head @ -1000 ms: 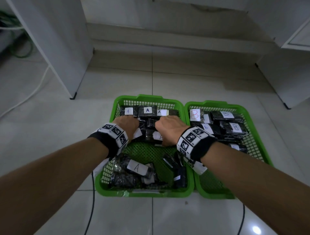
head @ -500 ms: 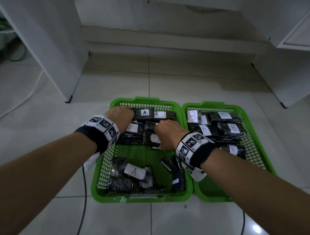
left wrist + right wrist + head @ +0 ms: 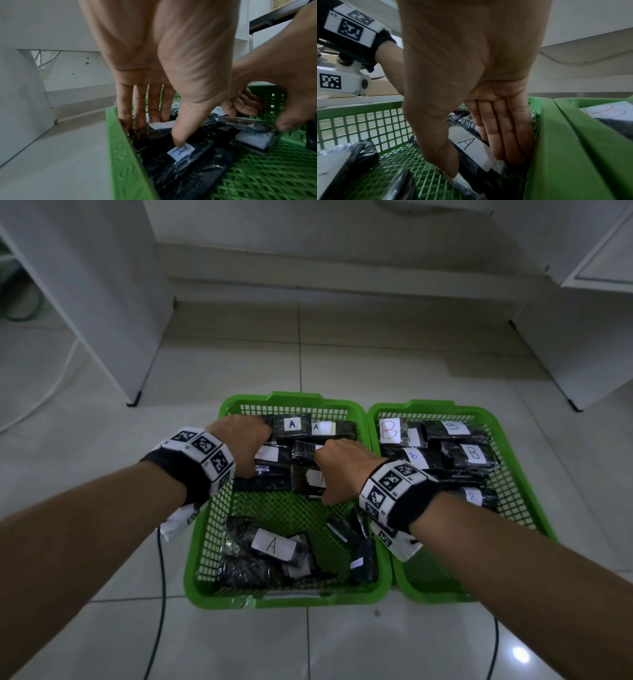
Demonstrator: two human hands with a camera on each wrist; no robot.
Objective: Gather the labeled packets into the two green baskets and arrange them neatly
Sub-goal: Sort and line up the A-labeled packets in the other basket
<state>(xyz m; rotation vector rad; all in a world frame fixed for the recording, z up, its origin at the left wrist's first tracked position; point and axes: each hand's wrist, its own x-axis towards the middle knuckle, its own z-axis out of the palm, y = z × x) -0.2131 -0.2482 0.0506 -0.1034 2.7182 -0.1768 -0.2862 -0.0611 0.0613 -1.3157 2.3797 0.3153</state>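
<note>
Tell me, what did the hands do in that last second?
The left hand slid toward the far left corner of the left basket, covering the corner packet whose label showed before. The right hand stayed on the A packets by the basket's right wall. The loose A packet near the front and the B packets in the right basket did not move.

Both hands (image 3: pixel 239 440) (image 3: pixel 342 467) palm-down, fingers (image 3: pixel 140 108) extended

The head camera looked forward and down from above and behind both hands, taking in two green baskets on the floor. Each wrist camera sat close under its palm, facing along the fingers into the left basket (image 3: pixel 219 529). All three views shared that basket's far end, beneath the hands.
</note>
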